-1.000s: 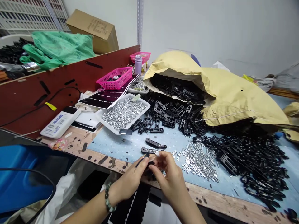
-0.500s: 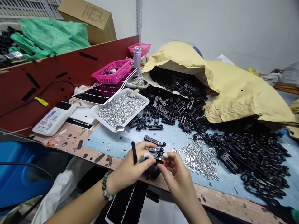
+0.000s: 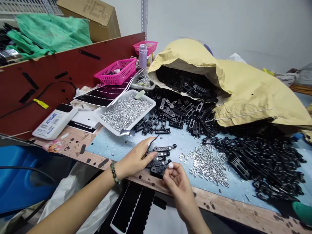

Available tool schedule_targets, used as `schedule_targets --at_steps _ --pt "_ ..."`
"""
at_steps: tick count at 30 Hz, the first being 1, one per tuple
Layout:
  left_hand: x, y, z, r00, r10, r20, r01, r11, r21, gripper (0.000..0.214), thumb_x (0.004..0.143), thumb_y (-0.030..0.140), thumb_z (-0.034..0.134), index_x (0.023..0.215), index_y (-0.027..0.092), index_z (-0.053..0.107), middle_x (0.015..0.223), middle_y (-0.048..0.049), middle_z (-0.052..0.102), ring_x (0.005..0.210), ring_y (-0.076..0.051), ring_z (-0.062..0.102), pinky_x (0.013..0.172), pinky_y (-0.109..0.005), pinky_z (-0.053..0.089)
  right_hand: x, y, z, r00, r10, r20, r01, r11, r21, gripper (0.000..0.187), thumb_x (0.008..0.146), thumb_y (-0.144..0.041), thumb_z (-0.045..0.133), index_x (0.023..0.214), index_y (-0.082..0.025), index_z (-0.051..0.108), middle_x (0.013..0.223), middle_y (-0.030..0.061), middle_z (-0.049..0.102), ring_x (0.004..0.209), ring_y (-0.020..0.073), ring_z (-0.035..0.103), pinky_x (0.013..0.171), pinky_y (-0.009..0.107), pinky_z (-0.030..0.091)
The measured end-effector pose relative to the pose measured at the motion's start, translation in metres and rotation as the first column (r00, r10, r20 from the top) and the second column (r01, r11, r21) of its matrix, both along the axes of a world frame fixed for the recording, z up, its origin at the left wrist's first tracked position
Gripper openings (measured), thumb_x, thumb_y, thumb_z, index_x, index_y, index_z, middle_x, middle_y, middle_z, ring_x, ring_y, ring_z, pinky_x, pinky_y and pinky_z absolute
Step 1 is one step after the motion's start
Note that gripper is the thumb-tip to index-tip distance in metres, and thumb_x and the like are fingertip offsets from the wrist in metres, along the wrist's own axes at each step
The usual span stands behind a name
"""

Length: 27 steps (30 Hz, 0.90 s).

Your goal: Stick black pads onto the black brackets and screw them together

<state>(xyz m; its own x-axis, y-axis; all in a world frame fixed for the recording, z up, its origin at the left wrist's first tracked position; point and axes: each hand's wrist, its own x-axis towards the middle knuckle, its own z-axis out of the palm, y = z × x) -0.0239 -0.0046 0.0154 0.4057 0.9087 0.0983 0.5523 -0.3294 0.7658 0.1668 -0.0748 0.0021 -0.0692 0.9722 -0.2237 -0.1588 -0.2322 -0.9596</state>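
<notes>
My left hand reaches over the near edge of the blue work mat, with a thin black strip held at its fingertips. Just under its thumb lie several black plastic arms with patterned faces and round ends, side by side. My right hand is at the near end of this row, its fingers curled in and one whitish-covered fingertip close to the nearest arm's round end. Whatever lies within those fingers is hidden. Loose silver screws and small nuts are spread to the right of the row.
A white tray of small metal pieces stands behind my left hand. Black parts heap at the right, below a yellow sack spilling more. A white scale-like device, pink basket and red board are at left.
My left hand has moved away from my right, toward the back of the row, with a black strip. More of the black arms now show. My right hand has shifted slightly down.
</notes>
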Motion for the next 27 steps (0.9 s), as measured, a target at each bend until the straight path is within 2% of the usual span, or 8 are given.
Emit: schedule_targets --at_steps 3,5,8,10,12,15,20,27 --pt "-0.004 -0.019 -0.005 0.995 0.044 -0.088 -0.034 0.993 0.113 0.087 0.080 0.049 0.063 0.147 0.024 0.013 0.151 -0.0117 0.025 0.139 -0.031 0.022 0.114 -0.049 0.023 0.018 0.011 0.008 0.998 -0.052 0.043 0.052 0.999 -0.004 0.031 0.079 -0.040 0.067 0.098 -0.025 0.048 0.074 -0.0023 0.053 0.068 0.0146 0.053 0.063 0.026 0.045" --pt "-0.006 -0.030 -0.010 0.992 0.050 -0.119 -0.030 0.985 0.171 0.096 0.074 0.050 0.069 0.147 0.024 0.013 0.151 -0.0128 0.022 0.139 -0.033 0.019 0.113 -0.052 0.021 0.028 0.019 0.013 0.996 -0.065 0.060 0.065 0.998 -0.007 0.033 0.077 -0.038 0.069 0.097 -0.025 0.046 0.070 -0.0041 0.054 0.061 0.0129 0.051 0.057 0.024 0.043" --pt "-0.010 -0.043 -0.017 0.994 0.046 -0.095 -0.016 0.955 0.296 0.078 0.080 0.038 0.065 0.144 0.024 0.023 0.143 -0.0120 0.038 0.133 -0.031 0.032 0.111 -0.051 0.025 0.027 0.029 0.017 0.997 0.021 0.072 -0.017 0.998 -0.068 0.038 0.073 -0.036 0.070 0.097 -0.024 0.042 0.065 -0.0056 0.054 0.055 0.0112 0.048 0.048 0.021 0.039" --pt "-0.015 -0.051 -0.020 0.991 -0.031 -0.129 0.077 0.926 0.369 0.064 0.082 0.030 0.060 0.140 0.027 0.034 0.132 -0.0078 0.053 0.123 -0.028 0.046 0.110 -0.049 0.025 0.021 0.034 0.018 0.993 0.083 0.084 -0.073 0.990 -0.117 0.039 0.072 -0.035 0.070 0.095 -0.024 0.041 0.065 -0.0060 0.053 0.054 0.0109 0.048 0.046 0.021 0.039" --pt "-0.020 -0.058 -0.021 0.968 -0.139 -0.209 0.212 0.899 0.384 0.059 0.082 0.028 0.058 0.138 0.031 0.040 0.126 -0.0034 0.060 0.114 -0.026 0.053 0.109 -0.045 0.023 0.016 0.037 0.017 0.986 0.132 0.103 -0.116 0.982 -0.150 0.038 0.071 -0.034 0.068 0.094 -0.024 0.040 0.064 -0.0067 0.053 0.052 0.0106 0.048 0.046 0.021 0.039" --pt "-0.023 -0.064 -0.021 0.936 -0.216 -0.277 0.305 0.891 0.337 0.060 0.082 0.030 0.058 0.139 0.030 0.040 0.128 -0.0019 0.060 0.113 -0.026 0.054 0.108 -0.042 0.022 0.015 0.042 0.014 0.964 0.190 0.188 -0.161 0.974 -0.160 0.035 0.071 -0.032 0.065 0.095 -0.024 0.040 0.062 -0.0077 0.051 0.049 0.0100 0.047 0.046 0.022 0.038" --pt "-0.020 -0.063 -0.020 0.929 -0.225 -0.294 0.311 0.905 0.290 0.060 0.083 0.027 0.053 0.140 0.029 0.039 0.130 -0.0030 0.059 0.115 -0.026 0.053 0.107 -0.042 0.019 0.019 0.049 0.012 0.904 0.236 0.356 -0.208 0.971 -0.115 0.029 0.073 -0.029 0.059 0.096 -0.023 0.042 0.062 -0.0067 0.052 0.050 0.0104 0.048 0.047 0.023 0.036" --pt "-0.022 -0.060 -0.017 0.919 -0.268 -0.289 0.349 0.893 0.282 0.060 0.083 0.023 0.051 0.141 0.025 0.038 0.132 -0.0039 0.057 0.117 -0.026 0.052 0.106 -0.042 0.017 0.019 0.054 0.010 0.912 0.276 0.304 -0.234 0.958 -0.167 0.030 0.071 -0.029 0.058 0.093 -0.023 0.040 0.061 -0.0083 0.050 0.048 0.0099 0.047 0.047 0.023 0.035"
